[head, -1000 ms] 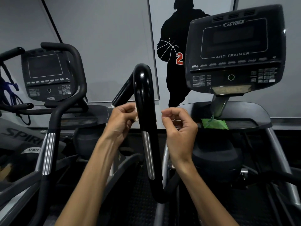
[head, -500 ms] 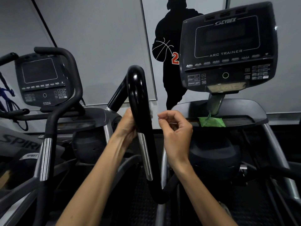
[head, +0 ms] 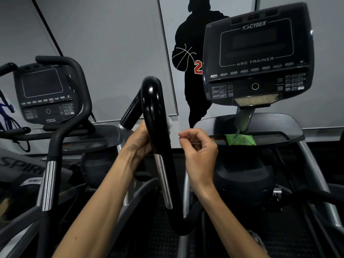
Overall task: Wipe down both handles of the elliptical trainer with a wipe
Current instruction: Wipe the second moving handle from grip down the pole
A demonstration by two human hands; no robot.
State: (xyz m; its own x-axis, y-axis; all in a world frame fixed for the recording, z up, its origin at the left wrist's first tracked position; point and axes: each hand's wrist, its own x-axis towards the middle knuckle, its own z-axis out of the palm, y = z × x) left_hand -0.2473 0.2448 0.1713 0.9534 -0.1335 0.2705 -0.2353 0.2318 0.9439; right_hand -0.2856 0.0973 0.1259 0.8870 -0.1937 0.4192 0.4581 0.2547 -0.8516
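Observation:
The trainer's glossy black left handle (head: 154, 116) curves up in the middle of the view, with a metal strip lower down. My left hand (head: 138, 141) wraps round it from the left, just above the strip. A bit of white wipe (head: 169, 123) shows at the handle's right edge, behind the bar, where my fingers reach. My right hand (head: 198, 147) hovers a little to the right of the handle, its fingers curled, thumb and forefinger together; I cannot tell if it holds anything. The trainer's other handle is out of view.
The Cybex Arc Trainer console (head: 256, 58) stands at upper right, with a green wipe packet (head: 240, 139) on the shelf below it. A second machine with its own console (head: 44, 92) and black handle (head: 55, 151) stands at left. Grey wall behind.
My left hand has gone from pinching the wipe beside the handle to wrapping round the handle with it. My right hand has barely moved. The camera has tilted slightly.

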